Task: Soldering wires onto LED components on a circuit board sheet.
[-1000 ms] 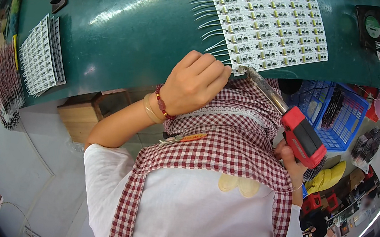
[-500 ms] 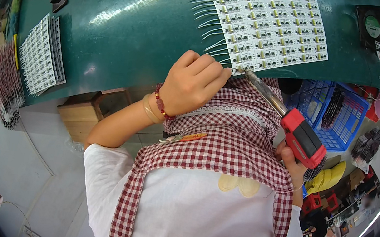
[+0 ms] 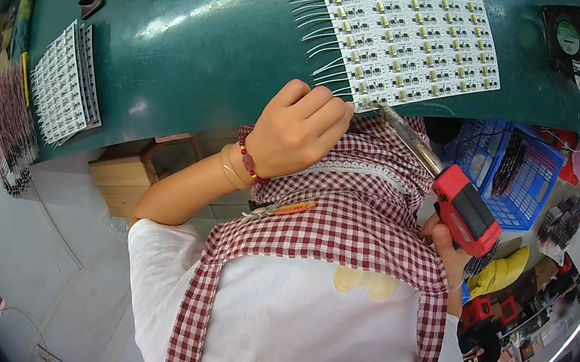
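Observation:
A white sheet of circuit boards [image 3: 424, 48] lies at the green table's near edge, with black parts and yellowish components in rows. Thin white wires [image 3: 316, 23] stick out from its left side. My left hand [image 3: 301, 127] is closed at the sheet's near left corner; its fingertips are turned away, so what they pinch is hidden. In my right hand [image 3: 448, 249] is a soldering iron [image 3: 465, 210] with a red and black handle and a long metal barrel. Its tip is close to the sheet's near edge, just right of my left fingers.
Stacked circuit board sheets [image 3: 64, 85] lie on the table's left, beside a bundle of reddish wires [image 3: 9, 118]. A black square item [image 3: 570, 42] with a round green label is at the far right. Below the edge stand a blue crate [image 3: 535, 184] and a wooden box [image 3: 122, 174].
The soldering iron has shifted slightly to the right, its tip moving away from my left fingers along the sheet's edge. My left hand stays almost in place.

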### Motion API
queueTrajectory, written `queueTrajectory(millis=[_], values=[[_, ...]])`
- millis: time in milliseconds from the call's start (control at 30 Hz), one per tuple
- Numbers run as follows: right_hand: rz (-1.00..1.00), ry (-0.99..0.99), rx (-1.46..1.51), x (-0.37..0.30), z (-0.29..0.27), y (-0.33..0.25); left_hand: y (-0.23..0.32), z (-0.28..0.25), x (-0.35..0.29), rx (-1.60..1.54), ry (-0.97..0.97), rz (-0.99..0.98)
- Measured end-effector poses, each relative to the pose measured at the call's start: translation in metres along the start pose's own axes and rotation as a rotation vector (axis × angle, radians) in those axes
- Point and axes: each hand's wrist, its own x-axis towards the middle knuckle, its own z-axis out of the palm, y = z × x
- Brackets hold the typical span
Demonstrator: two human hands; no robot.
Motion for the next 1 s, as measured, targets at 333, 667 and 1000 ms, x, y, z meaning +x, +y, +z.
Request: queueTrajectory(millis=[333,667,1000], values=[[-0.018,-0.008,0.011,0.004,0.005,-0.002,0.001,-0.002,0.001,0.029,-0.012,0.001],[-0.063,-0.028,0.007,0.005,0.004,0.006,0.002,-0.003,0.001,0.039,-0.031,0.022],[-0.142,-0.018,-0.102,0.012,0.005,0.004,0.003,-0.003,0.001,0.038,-0.041,0.029]])
